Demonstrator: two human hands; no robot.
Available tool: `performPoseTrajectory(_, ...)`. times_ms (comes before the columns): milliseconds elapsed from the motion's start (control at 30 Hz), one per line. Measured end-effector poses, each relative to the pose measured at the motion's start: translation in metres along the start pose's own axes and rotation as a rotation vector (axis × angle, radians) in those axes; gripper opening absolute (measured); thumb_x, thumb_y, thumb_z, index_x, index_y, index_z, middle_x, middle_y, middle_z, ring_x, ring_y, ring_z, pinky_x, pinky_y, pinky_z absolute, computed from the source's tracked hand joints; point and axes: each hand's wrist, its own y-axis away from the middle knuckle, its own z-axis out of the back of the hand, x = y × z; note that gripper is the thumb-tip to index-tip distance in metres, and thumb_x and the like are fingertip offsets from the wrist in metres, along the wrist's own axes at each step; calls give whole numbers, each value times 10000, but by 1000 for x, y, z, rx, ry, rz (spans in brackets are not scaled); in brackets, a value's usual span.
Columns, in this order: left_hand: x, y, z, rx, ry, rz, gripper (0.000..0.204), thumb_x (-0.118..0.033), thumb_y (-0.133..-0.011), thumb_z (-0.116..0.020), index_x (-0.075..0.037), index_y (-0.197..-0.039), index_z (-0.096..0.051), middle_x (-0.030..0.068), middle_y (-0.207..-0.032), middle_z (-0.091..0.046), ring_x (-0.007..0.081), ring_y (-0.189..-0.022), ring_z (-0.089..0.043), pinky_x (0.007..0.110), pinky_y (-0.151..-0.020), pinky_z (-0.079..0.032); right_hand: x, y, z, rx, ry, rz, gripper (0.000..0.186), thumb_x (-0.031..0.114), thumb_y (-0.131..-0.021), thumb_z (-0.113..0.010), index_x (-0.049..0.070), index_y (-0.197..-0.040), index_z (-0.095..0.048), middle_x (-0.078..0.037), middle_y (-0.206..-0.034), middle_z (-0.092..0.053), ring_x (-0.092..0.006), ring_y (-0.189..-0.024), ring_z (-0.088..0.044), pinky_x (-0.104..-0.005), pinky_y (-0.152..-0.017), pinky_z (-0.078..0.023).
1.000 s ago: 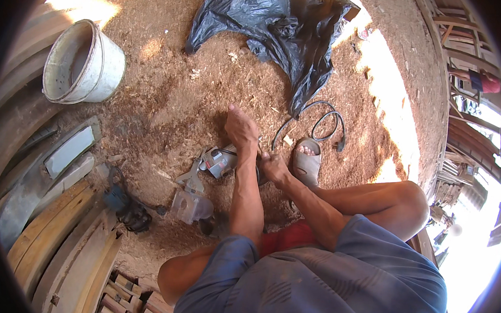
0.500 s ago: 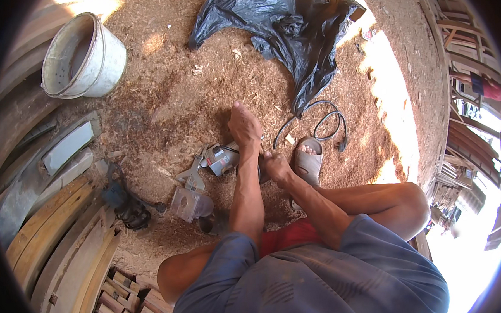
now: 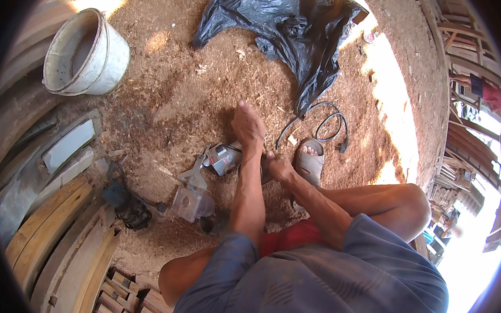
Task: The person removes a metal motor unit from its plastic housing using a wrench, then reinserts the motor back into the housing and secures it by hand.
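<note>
Both forearms [image 3: 248, 196] extended, left hand [image 3: 248, 126] beyond right hand [image 3: 279, 167].

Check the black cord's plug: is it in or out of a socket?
Out: the plug lies on the sawdust, right of the sandal, at the looped black cord's end, in no socket.

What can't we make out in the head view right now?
All in the head view:
- Left hand: palm and any grip, hidden by its own back.
- Right hand: what it grips, if anything, hidden by its curled fingers.
- Grey power tool: right part, behind the left forearm.
- Black plastic sheet: far end, cut off by the top edge.
- Distant person: details too small.
</note>
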Motion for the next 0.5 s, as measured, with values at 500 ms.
performPoseTrajectory(500, 22, -28, 4, -158, 113, 130, 643, -519, -1046, -298, 14, -862, -608, 235, -810, -648, 406, -816, -652, 525, -817, -498, -50, 18, 1, -361, 326, 616, 430, 367, -1044, -437, -9, -906, -596, -336, -836, -624, -525, -832, -616, -573, -720, -464)
